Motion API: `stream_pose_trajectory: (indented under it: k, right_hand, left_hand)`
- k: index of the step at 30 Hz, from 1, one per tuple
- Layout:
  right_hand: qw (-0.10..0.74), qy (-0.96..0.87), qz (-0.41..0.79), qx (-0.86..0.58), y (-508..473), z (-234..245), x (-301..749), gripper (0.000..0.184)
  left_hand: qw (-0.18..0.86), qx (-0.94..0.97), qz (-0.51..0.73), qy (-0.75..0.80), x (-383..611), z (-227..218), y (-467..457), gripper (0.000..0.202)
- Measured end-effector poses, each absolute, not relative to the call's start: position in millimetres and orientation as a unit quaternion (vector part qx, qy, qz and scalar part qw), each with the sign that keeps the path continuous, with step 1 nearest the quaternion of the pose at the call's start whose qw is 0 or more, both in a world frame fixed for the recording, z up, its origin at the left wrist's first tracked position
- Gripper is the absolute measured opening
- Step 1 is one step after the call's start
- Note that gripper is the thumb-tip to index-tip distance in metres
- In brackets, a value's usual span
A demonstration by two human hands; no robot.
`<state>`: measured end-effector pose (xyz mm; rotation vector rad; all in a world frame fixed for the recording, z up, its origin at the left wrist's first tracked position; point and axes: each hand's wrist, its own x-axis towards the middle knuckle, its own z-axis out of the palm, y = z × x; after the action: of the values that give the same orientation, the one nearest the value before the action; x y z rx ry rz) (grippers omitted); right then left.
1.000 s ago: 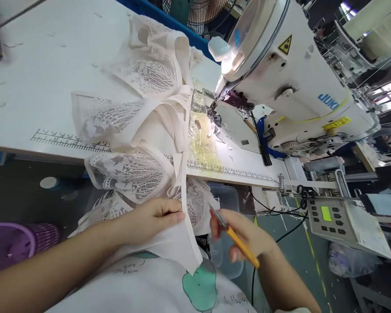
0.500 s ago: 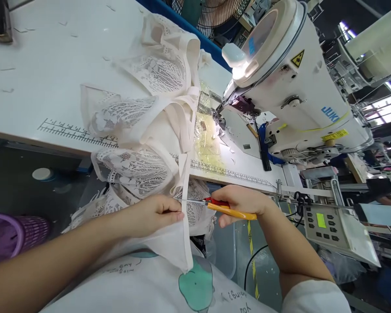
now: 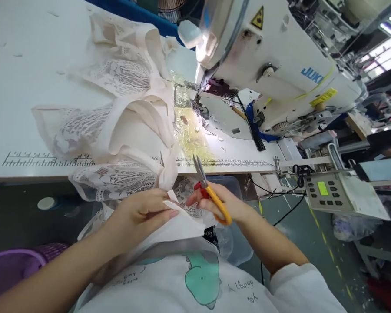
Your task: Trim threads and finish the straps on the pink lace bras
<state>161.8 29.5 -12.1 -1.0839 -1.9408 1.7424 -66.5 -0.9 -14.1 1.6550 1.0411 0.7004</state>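
Cloth (image 3: 185, 226) hangs off the table (image 3: 19, 87), down to the hands. The left hand (image 3: 140, 215) pinches its edge. Just beside it, the right hand (image 3: 231, 206) grips scissors (image 3: 211, 195), tips pointing up, away from the cloth.

L hand (image 3: 139, 216) pinch-grip, R hand (image 3: 237, 208) fist

The right hand (image 3: 234, 206) is covering the rear of the orange-handled metal scissors (image 3: 211, 195). The left hand (image 3: 140, 215) is hiding the lower fold of the cream lace garment (image 3: 117, 108). The top edge is cutting off the white sewing machine (image 3: 280, 56), lamp glare is washing out its needle (image 3: 198, 102), and the purple plastic basket (image 3: 9, 269) is running off the lower left corner
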Motion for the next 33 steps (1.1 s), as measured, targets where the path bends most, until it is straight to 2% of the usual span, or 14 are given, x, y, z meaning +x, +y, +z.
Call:
stream_pose_trajectory:
  k: [3,5,7,10,12,14,16,20,23,25,30,33]
  right_hand:
    - [0.204,-0.599,0.662,-0.402,13.0,-22.7,149.3,0.034]
    - [0.181,-0.578,0.697,-0.384,8.6,-24.8,146.9,0.027]
    - [0.124,-0.597,0.699,-0.374,7.9,-25.2,147.7,0.024]
    - [0.05,-0.687,0.583,-0.431,9.8,-27.0,149.8,0.03]
    - [0.045,-0.715,0.499,-0.488,11.3,-29.2,151.5,0.032]
    - [0.069,-0.704,0.476,-0.523,11.9,-31.2,155.6,0.03]
    - [0.107,-0.677,0.513,-0.516,10.8,-32.7,162.7,0.029]
    - [0.238,-0.585,0.67,-0.39,1.4,-38.4,176.6,0.036]
    - [0.326,-0.521,0.718,-0.328,-9.8,-45.9,177.5,0.045]
    - [0.348,-0.516,0.695,-0.36,-16.8,-50.0,174.6,0.041]
    - [0.341,-0.558,0.592,-0.472,-24.5,-52.5,169.6,0.022]
    - [0.362,-0.592,0.557,-0.456,-24.4,-50.5,170.8,0.015]
  left_hand:
    - [0.378,0.778,0.32,0.386,-66.2,-11.8,-4.8,0.024]
    - [0.332,0.806,0.331,0.361,-62.8,-12.8,-9.4,0.027]
    - [0.307,0.824,0.327,0.345,-56.3,-14.5,-15.4,0.03]
    - [0.3,0.843,0.316,0.315,-43.9,-15.8,-24.7,0.031]
    - [0.315,0.848,0.3,0.304,-37.6,-15.5,-28.7,0.031]
    - [0.329,0.84,0.28,0.327,-35.1,-14.3,-28.7,0.031]
    - [0.342,0.826,0.273,0.356,-35.9,-12.3,-24.4,0.029]
    - [0.394,0.773,0.275,0.414,-40.1,-7.4,-10.8,0.019]
    - [0.433,0.712,0.279,0.477,-40.9,-6.0,-5.7,0.015]
    - [0.449,0.684,0.282,0.501,-40.6,-6.7,-5.5,0.012]
    - [0.522,0.605,0.295,0.524,-39.0,-9.9,-9.3,0.008]
    - [0.553,0.522,0.326,0.561,-37.1,-11.6,-10.4,0.019]
